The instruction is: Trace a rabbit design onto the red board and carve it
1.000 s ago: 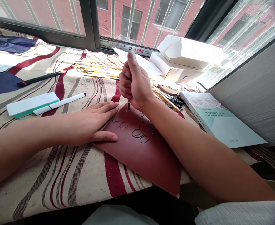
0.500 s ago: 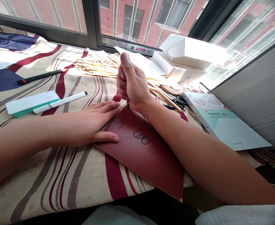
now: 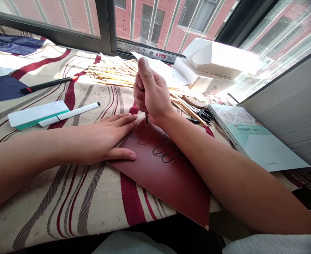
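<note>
A reddish-brown flat board (image 3: 168, 183) lies slantwise on the striped tablecloth, its near corner out past the table edge. Dark curved outlines (image 3: 166, 155) are cut or drawn on it, with fainter loops near my left fingers. My left hand (image 3: 118, 137) rests flat across the board's left edge, fingers stretched out and thumb on its face. Wrapped in a fist with the thumb up, my right hand (image 3: 152, 91) grips a thin dark-shafted tool (image 3: 147, 119), tip down at the board's far part. My fingers hide its handle, so its exact kind cannot be told.
Behind my hands lie many thin wooden sticks (image 3: 110, 74) and an open white box (image 3: 210, 67). Right of my forearm are black scissors (image 3: 205, 115) and a book (image 3: 258, 137). At left lie a white pen (image 3: 70, 114), a white-and-green case (image 3: 39, 114) and a black pencil-like stick (image 3: 49, 84).
The whole view has shifted very slightly. Both hands, the tool and the board keep nearly the same places relative to each other.
</note>
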Motion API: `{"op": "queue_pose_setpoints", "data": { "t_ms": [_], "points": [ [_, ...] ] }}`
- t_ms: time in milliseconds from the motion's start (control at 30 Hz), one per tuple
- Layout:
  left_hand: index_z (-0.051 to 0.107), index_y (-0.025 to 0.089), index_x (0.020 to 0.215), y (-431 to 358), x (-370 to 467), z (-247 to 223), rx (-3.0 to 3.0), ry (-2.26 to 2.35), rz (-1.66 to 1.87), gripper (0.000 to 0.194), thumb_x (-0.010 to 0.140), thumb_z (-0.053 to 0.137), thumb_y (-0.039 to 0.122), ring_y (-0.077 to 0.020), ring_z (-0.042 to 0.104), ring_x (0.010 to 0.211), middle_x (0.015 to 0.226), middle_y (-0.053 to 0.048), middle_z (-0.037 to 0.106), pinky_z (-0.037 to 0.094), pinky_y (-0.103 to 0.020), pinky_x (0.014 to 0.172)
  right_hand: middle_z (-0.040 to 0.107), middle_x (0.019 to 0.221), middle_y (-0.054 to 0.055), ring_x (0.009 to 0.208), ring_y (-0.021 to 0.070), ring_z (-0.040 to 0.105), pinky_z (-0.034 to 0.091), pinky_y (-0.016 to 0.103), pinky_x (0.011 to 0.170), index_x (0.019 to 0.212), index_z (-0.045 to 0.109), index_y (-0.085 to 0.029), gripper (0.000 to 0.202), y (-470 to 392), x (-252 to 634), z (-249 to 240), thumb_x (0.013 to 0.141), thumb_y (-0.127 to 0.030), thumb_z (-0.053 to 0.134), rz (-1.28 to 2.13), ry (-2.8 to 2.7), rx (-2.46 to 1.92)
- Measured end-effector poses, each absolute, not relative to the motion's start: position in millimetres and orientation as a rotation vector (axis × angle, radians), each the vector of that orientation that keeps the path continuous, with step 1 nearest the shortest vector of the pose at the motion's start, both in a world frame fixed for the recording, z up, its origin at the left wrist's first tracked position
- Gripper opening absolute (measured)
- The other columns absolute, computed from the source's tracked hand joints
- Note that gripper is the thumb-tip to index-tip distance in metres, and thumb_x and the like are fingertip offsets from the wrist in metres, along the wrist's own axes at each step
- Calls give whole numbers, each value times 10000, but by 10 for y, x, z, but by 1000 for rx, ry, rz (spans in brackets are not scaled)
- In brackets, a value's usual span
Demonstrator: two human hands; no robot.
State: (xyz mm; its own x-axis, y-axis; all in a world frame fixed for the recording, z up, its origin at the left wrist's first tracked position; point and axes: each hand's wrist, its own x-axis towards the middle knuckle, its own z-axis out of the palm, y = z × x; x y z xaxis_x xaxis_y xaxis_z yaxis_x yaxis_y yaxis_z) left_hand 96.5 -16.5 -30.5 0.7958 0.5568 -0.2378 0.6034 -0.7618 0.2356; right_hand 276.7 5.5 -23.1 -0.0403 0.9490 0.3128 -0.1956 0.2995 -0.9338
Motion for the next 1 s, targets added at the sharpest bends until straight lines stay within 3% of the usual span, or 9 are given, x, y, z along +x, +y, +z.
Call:
{"op": "queue_pose_setpoints", "data": {
  "t_ms": [467,700,833,1000],
  "points": [
    [180,138,1778,-156,968,-312,2717,892,-260,1121,953,287,889,-354,106,1726,1868,-118,90,148,-500,1387,249,599,-93,505,80,161,202,247,441,712,339,-249,685,4,2777,-184,952,-821,629,1142,-1336,-846],
    [232,124,1765,-155,968,-314,2709,876,-209,1112,957,291,887,-392,208,1697,1839,-156,224,191,-514,1374,258,559,-96,476,80,215,180,258,423,664,349,-258,686,31,2725,-224,941,-807,654,1288,-1550,-652],
    [249,99,1755,-138,981,-328,2720,858,-199,1109,956,329,864,-384,177,1705,1837,-173,220,173,-503,1378,260,572,-93,487,75,205,195,252,444,664,331,-247,670,104,2671,-224,1021,-768,555,1212,-1521,-839],
    [283,94,1744,-128,983,-342,2724,851,-171,1097,961,354,860,-389,166,1707,1835,-169,231,160,-481,1380,270,574,-88,500,87,187,179,267,448,685,318,-247,668,121,2640,-212,1018,-780,544,1131,-1460,-1028]
  ]
}}
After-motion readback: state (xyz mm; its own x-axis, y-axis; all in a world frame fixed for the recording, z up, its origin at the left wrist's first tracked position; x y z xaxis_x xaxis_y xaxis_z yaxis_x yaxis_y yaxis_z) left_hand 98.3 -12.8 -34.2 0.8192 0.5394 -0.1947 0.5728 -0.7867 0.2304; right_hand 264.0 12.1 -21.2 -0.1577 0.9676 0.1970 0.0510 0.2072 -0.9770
